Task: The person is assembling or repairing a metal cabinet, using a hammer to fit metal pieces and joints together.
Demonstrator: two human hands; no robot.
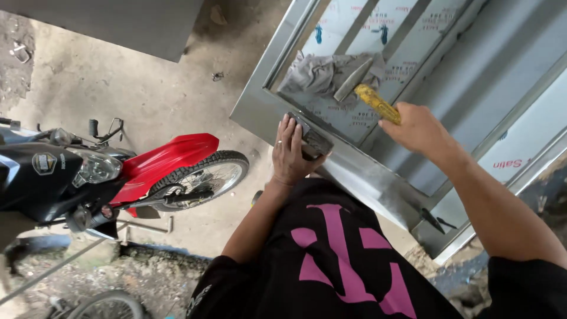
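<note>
A large metal-framed panel [260,109] lies tilted in front of me, its sheets covered with printed protective film. My left hand [290,155] presses a small dark block [313,140] against the frame's near rail. My right hand [419,127] grips the yellow handle of a putty knife [363,87], whose flat metal blade points up-left over the film. A crumpled grey cloth [316,74] lies on the panel just beside the blade.
A red and black motorcycle [118,171] is parked on the concrete floor at the left, its front wheel close to the panel's corner. A bicycle wheel [106,304] shows at the bottom left. Rubble and dirt border the floor.
</note>
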